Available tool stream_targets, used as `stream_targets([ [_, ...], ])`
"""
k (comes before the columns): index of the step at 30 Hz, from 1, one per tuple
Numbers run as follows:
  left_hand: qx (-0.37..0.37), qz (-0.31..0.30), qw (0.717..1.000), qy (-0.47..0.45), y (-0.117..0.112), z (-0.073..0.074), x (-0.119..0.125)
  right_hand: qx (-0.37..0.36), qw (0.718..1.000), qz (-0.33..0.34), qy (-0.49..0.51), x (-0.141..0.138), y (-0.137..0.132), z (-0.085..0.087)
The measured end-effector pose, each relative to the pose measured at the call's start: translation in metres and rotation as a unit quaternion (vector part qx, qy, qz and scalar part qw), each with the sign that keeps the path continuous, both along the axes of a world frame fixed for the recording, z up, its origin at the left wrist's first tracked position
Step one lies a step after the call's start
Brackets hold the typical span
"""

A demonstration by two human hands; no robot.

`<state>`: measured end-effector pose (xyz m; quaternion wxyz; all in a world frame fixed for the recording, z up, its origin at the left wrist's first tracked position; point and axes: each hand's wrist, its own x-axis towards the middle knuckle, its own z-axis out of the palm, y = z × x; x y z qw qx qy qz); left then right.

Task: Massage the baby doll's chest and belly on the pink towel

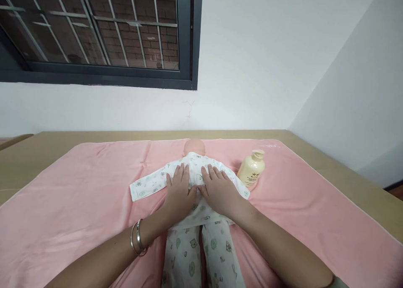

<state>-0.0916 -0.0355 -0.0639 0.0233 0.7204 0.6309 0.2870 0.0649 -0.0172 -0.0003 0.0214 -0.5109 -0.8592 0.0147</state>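
Note:
A baby doll (194, 146) lies on a pink blanket with its bald head toward the wall, seemingly face down. It wears a white printed top (151, 185) and matching trousers (182, 254), with both sleeves spread out sideways. My left hand (180, 193) rests flat on the left side of the top, fingers pointing at the head. Mirroring it, my right hand (219, 191) lies flat on the right side. The two thumbs meet or nearly meet at the middle. A pale yellow pump bottle (252, 168) leans beside the doll's right-hand sleeve.
The pink blanket (78, 204) covers most of a tan surface (333, 183). Behind it rises a white wall (245, 69) with a dark-framed, barred window (189, 36) at upper left. Silver bangles (138, 237) circle my left wrist.

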Motion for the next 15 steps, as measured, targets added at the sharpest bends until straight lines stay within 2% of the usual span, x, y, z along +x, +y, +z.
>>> stream_targets([
  [3,0.004,0.001,1.000,-0.031,0.000,0.000,0.000,0.010,0.999,0.021,0.027,0.002,0.000,0.005],
  [6,0.033,-0.004,0.997,-0.066,0.001,-0.004,0.000,0.070,0.991,0.022,0.112,0.001,0.004,0.009],
  [9,0.065,-0.005,0.993,-0.100,0.001,-0.008,-0.001,0.122,0.971,0.023,0.203,-0.001,0.008,0.009],
  [12,0.103,-0.003,0.986,-0.128,-0.001,-0.011,-0.002,0.162,0.951,0.041,0.260,-0.004,0.015,0.001],
  [15,0.122,-0.012,0.984,-0.129,-0.005,-0.015,-0.003,0.162,0.953,0.106,0.235,-0.008,0.024,-0.013],
])
